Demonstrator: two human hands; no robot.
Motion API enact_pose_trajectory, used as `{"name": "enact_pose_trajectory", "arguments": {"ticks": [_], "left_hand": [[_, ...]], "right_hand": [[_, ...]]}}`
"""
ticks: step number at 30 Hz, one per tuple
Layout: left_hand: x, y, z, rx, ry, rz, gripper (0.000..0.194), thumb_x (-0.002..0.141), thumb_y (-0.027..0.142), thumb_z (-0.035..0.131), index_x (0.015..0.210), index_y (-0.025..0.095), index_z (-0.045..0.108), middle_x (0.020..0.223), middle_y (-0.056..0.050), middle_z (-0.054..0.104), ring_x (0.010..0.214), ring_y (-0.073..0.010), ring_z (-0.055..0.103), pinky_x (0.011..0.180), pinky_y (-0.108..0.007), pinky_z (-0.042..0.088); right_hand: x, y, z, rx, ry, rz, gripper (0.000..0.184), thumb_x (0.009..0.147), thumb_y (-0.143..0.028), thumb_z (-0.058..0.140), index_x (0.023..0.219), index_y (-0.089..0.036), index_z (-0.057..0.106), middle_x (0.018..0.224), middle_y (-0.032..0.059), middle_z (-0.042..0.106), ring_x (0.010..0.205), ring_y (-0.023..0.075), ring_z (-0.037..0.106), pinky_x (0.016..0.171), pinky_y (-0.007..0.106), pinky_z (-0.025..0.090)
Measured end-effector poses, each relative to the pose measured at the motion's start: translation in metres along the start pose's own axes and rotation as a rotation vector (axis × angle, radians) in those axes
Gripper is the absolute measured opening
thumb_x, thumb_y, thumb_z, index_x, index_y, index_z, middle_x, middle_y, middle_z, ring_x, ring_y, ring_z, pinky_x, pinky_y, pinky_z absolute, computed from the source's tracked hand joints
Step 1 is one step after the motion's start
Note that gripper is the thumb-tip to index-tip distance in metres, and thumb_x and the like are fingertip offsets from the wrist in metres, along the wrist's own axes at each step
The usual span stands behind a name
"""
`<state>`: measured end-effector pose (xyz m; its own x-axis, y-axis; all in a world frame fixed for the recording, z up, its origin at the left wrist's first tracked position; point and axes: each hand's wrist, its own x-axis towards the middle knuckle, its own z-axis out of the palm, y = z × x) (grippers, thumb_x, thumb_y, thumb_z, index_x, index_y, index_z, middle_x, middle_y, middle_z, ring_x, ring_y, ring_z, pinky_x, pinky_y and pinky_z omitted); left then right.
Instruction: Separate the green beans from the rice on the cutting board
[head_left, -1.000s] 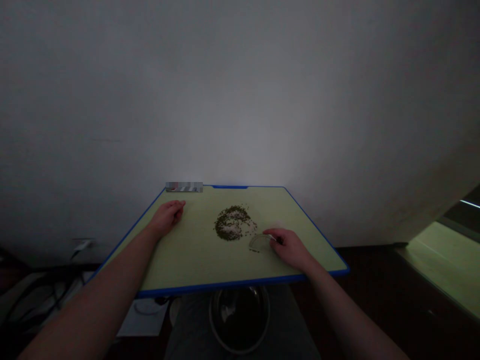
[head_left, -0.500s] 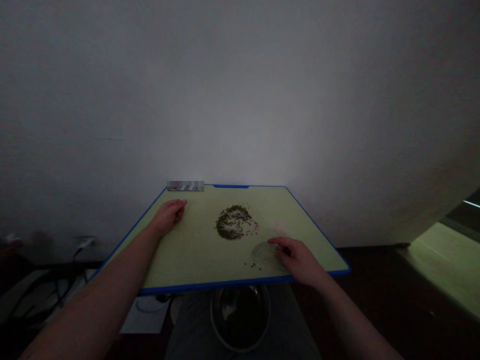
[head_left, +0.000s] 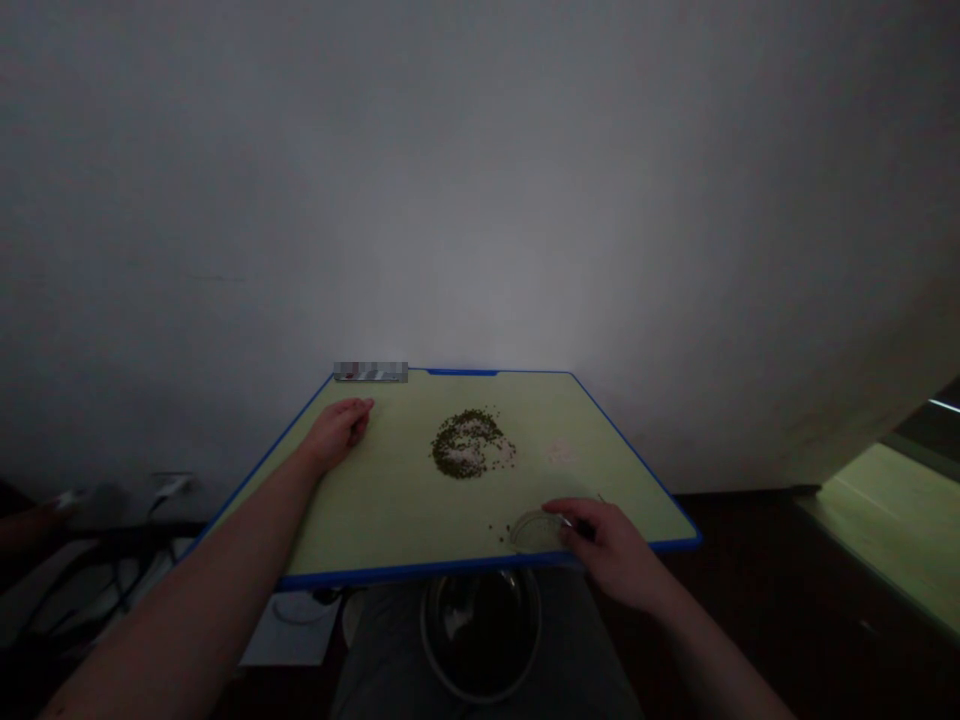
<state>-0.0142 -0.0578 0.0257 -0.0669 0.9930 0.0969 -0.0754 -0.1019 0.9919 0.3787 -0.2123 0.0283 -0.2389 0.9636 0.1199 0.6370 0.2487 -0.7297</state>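
My right hand pinches a clear protractor at its right end, near the front edge of the folding table. Several loose green beans lie just left of the protractor. Farther back sits a pile of small dark-green beans mixed with pale grains that look like rice. A separate patch of pale grains lies to the right of it. My left hand rests closed on the left side of the tabletop, its fingers curled and no object visible in them.
Below the table's front edge, a shiny metal bowl stands between my legs. A blurred-out flat item lies at the back left corner. Cables and a plug are at the left, where another person's hand shows.
My right hand has drawn the protractor toward the front edge, away from the pile, and a few beans have come forward with it. My left hand stays put. Another person's hand has come in at left.
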Motion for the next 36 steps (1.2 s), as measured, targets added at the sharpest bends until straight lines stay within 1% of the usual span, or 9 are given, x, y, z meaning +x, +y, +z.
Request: {"name": "enact_pose_trajectory", "arguments": {"ticks": [2,5,10,14,18,26,30,33,36], "left_hand": [[0.001,-0.001,-0.001,-0.001,0.001,-0.002,0.034,0.066,0.039,0.068,0.053,0.017,0.045,0.043,0.006,0.039,0.035,-0.0051,0.031,0.035,-0.020,0.020],[0.002,-0.002,-0.002,0.000,-0.002,0.000,0.034,0.066,0.039,0.068,0.053,0.017,0.045,0.043,0.006,0.039,0.035,-0.0051,0.031,0.035,-0.019,0.020],[0.003,-0.003,-0.003,-0.002,0.000,-0.002,0.035,0.067,0.040,0.068,0.054,0.018,0.044,0.044,0.007,0.038,0.035,-0.0047,0.030,0.035,-0.019,0.019],[0.003,-0.001,-0.002,-0.001,-0.003,-0.003,0.036,0.067,0.040,0.068,0.053,0.017,0.045,0.043,0.007,0.039,0.035,-0.0047,0.030,0.034,-0.019,0.020],[0.003,-0.001,-0.001,-0.007,0.001,-0.006,0.037,0.066,0.040,0.070,0.053,0.017,0.045,0.043,0.007,0.039,0.035,-0.0045,0.031,0.034,-0.018,0.020],[0.003,-0.004,-0.003,-0.006,0.008,-0.008,0.035,0.067,0.039,0.069,0.055,0.017,0.045,0.044,0.006,0.040,0.035,-0.0043,0.031,0.034,-0.018,0.020],[0.002,-0.001,-0.002,0.001,0.001,-0.012,0.036,0.068,0.040,0.068,0.054,0.017,0.045,0.043,0.007,0.039,0.035,-0.0042,0.030,0.033,-0.018,0.020],[0.002,0.000,-0.002,0.000,-0.003,-0.011,0.036,0.068,0.039,0.068,0.054,0.017,0.044,0.044,0.007,0.040,0.035,-0.0042,0.031,0.034,-0.018,0.021],[0.003,0.000,-0.002,0.000,0.001,-0.010,0.036,0.067,0.039,0.069,0.054,0.017,0.044,0.044,0.007,0.040,0.035,-0.0042,0.031,0.034,-0.018,0.022]], "right_hand": [[-0.001,-0.005,0.003,0.011,-0.008,-0.009,0.035,0.079,-0.022,0.050,0.108,-0.019,0.068,0.085,0.0060,0.068,0.076,0.0201,0.062,0.071,0.032,0.048],[0.003,-0.010,0.004,0.024,0.003,-0.014,0.035,0.079,-0.023,0.050,0.108,-0.017,0.068,0.076,0.0040,0.065,0.069,0.0186,0.059,0.065,0.030,0.046],[0.014,-0.008,0.004,0.008,0.028,-0.016,0.035,0.079,-0.022,0.049,0.108,-0.019,0.068,0.070,0.0015,0.060,0.064,0.0170,0.055,0.059,0.027,0.044],[0.012,-0.007,0.004,-0.005,-0.028,-0.021,0.035,0.080,-0.022,0.049,0.108,-0.019,0.069,0.075,0.0033,0.063,0.068,0.0182,0.057,0.062,0.029,0.045],[0.008,-0.010,0.002,0.013,-0.039,-0.045,0.035,0.080,-0.023,0.049,0.107,-0.018,0.069,0.082,0.0057,0.065,0.074,0.0194,0.059,0.068,0.030,0.046],[0.029,-0.018,0.011,-0.049,0.015,-0.037,0.037,0.079,-0.017,0.048,0.110,-0.016,0.068,0.072,0.0027,0.063,0.065,0.0165,0.056,0.062,0.027,0.043],[0.028,-0.020,0.012,-0.060,-0.026,-0.040,0.037,0.078,-0.015,0.048,0.109,-0.018,0.069,0.072,0.0025,0.063,0.063,0.0161,0.056,0.059,0.027,0.042],[0.022,-0.019,0.011,-0.016,-0.069,-0.064,0.037,0.078,-0.016,0.049,0.109,-0.019,0.069,0.081,0.0042,0.067,0.070,0.0172,0.059,0.064,0.028,0.044],[0.017,-0.017,0.011,0.030,-0.109,-0.069,0.036,0.079,-0.017,0.049,0.108,-0.019,0.069,0.084,0.0050,0.068,0.073,0.0177,0.060,0.066,0.029,0.045]]}}
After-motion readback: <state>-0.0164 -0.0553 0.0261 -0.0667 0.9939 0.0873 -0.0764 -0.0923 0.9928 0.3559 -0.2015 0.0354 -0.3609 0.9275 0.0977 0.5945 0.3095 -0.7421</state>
